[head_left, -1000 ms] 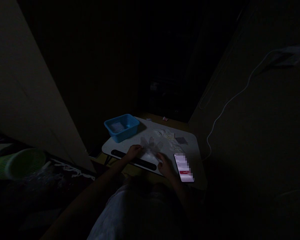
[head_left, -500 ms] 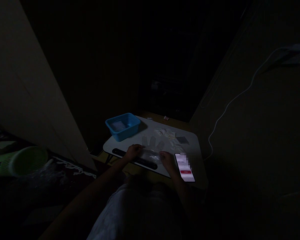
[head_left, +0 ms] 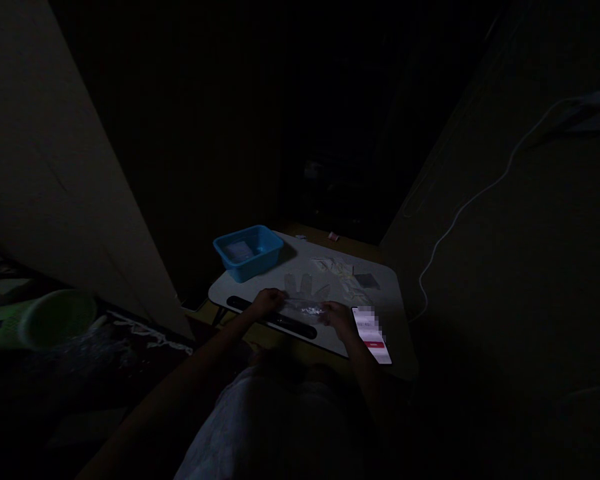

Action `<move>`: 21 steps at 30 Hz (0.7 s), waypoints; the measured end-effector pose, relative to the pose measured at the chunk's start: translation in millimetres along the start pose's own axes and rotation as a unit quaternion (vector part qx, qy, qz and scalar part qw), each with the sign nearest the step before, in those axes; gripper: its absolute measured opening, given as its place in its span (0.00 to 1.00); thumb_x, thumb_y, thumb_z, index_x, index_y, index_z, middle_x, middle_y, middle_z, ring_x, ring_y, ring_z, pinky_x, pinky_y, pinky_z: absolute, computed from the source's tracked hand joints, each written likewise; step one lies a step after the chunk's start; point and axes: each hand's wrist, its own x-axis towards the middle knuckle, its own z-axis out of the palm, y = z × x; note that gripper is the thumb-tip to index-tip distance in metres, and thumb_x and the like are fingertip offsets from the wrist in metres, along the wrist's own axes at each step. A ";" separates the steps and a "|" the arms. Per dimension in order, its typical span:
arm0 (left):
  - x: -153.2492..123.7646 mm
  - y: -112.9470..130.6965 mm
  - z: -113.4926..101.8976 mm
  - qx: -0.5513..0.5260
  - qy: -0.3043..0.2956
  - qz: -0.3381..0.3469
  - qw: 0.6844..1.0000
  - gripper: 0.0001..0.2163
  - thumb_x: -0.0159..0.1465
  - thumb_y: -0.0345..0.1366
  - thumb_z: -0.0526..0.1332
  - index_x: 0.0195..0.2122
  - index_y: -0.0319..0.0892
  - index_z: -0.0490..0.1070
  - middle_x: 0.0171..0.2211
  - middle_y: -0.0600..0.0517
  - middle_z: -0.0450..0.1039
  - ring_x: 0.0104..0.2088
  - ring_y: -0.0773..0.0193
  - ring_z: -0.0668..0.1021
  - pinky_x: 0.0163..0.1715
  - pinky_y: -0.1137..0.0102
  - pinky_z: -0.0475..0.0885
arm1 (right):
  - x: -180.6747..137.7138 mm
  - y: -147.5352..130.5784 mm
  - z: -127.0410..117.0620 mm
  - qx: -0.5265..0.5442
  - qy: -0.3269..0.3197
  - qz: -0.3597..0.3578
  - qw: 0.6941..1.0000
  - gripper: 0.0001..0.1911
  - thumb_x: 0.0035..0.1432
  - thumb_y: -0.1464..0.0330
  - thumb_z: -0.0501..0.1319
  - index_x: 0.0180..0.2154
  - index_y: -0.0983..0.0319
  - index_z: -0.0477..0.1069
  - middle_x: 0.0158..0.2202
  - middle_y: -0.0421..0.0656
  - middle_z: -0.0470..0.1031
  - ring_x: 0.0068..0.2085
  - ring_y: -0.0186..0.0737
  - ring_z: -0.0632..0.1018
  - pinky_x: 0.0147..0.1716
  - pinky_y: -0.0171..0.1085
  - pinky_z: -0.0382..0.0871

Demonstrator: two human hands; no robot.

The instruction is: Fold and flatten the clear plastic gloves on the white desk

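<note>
A clear plastic glove [head_left: 300, 307] lies over the near part of the small white table [head_left: 260, 291], its fingers pointing away from me. My left hand [head_left: 269, 303] is closed on the glove's left side. On the other side, my right hand [head_left: 337, 317] pinches the glove's right edge. Between the hands the plastic is gathered and catches a bright reflection. To the right of my right hand lies a lit phone [head_left: 373, 337], its screen up and partly covered by my forearm.
A blue basin [head_left: 250, 253] with something pale inside stands at the table's far left. Pale crumpled pieces [head_left: 337, 269] and a flat grey square [head_left: 367, 281] lie farther back. A green basket [head_left: 57, 320] lies on its side at left. A white cable [head_left: 453, 223] hangs at right.
The glove's near part is drawn up into a narrower band between my hands. My right hand has shifted slightly to the right and turned inward; my left has hardly moved.
</note>
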 end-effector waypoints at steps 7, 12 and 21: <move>-0.5 5.8 0.3 0.092 0.002 -0.029 0.995 0.15 0.58 0.38 0.47 0.23 0.38 0.70 0.23 0.50 0.71 0.26 0.65 0.73 0.26 0.74 0.63 | 4.0 -1.3 1.8 -0.075 0.013 -0.006 0.997 0.12 0.47 0.66 0.50 0.24 0.64 0.70 0.17 0.39 0.71 0.18 0.29 0.70 0.17 0.26 0.58; -1.0 14.2 2.6 0.160 0.003 -0.065 0.985 0.16 0.60 0.39 0.47 0.27 0.38 0.71 0.28 0.46 0.73 0.31 0.61 0.74 0.28 0.72 0.63 | 10.8 1.3 3.3 -0.130 0.025 0.006 0.991 0.13 0.47 0.64 0.52 0.19 0.64 0.69 0.17 0.41 0.71 0.19 0.29 0.70 0.18 0.26 0.57; -2.3 24.3 6.0 0.224 0.002 -0.123 0.967 0.18 0.62 0.42 0.45 0.32 0.39 0.71 0.35 0.44 0.73 0.37 0.61 0.74 0.30 0.73 0.64 | 13.4 4.4 2.8 -0.185 0.019 0.022 0.982 0.20 0.51 0.60 0.49 0.18 0.65 0.70 0.20 0.45 0.74 0.21 0.31 0.72 0.20 0.27 0.59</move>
